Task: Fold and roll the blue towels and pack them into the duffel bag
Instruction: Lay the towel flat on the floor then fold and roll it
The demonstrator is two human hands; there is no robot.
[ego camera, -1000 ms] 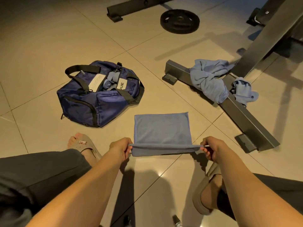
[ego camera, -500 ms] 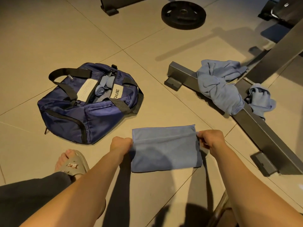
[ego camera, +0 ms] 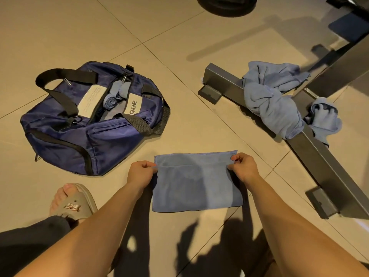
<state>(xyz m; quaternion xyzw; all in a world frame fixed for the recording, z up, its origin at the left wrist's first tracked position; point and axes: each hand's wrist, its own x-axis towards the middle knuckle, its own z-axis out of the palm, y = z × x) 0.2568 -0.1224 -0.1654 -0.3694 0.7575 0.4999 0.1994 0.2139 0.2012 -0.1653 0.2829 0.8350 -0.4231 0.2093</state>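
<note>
A blue towel point(ego camera: 196, 184) lies folded flat on the tiled floor in front of me. My left hand point(ego camera: 141, 172) pinches its upper left corner and my right hand point(ego camera: 241, 166) pinches its upper right corner, near the far edge. To the left sits the navy duffel bag point(ego camera: 93, 124), unzipped, with rolled blue towels point(ego camera: 113, 96) visible inside its opening. More crumpled blue towels point(ego camera: 269, 96) are draped over a grey metal beam at the right, with a smaller crumpled blue towel point(ego camera: 324, 119) beside them.
The grey metal frame point(ego camera: 329, 172) runs diagonally along the right side with feet on the floor. A black weight plate point(ego camera: 225, 5) lies at the top edge. My sandalled foot point(ego camera: 71, 202) rests at lower left, below the bag.
Both hands carried the towel's near edge away from me and laid it over the far part, folding the towel. The view has moved closer to the floor.
</note>
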